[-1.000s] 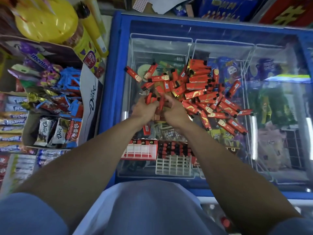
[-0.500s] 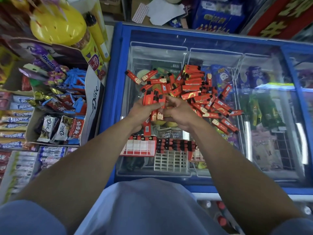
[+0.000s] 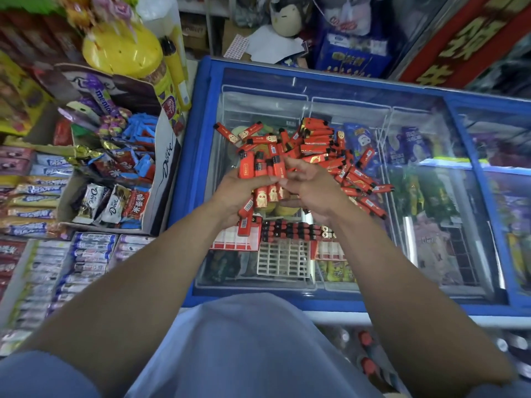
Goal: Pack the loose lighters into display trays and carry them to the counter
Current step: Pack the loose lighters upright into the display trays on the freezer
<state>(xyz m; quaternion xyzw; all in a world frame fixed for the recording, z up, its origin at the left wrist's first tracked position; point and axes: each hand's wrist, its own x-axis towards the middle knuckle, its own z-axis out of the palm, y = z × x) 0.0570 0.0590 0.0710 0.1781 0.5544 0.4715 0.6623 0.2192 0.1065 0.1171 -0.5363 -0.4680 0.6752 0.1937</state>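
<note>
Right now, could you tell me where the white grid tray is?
In the head view, the white grid tray lies on the freezer lid near its front edge, just below the row of packed lighters, between both forearms.

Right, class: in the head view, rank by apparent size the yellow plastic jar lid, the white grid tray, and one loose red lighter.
1. Yellow plastic jar lid
2. White grid tray, somewhat smaller; camera distances differ, so unsure.
3. Loose red lighter, clearly smallest.

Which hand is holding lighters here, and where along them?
The left hand grips a bunch of red lighters around their middles. The right hand's fingertips touch the bunch.
</note>
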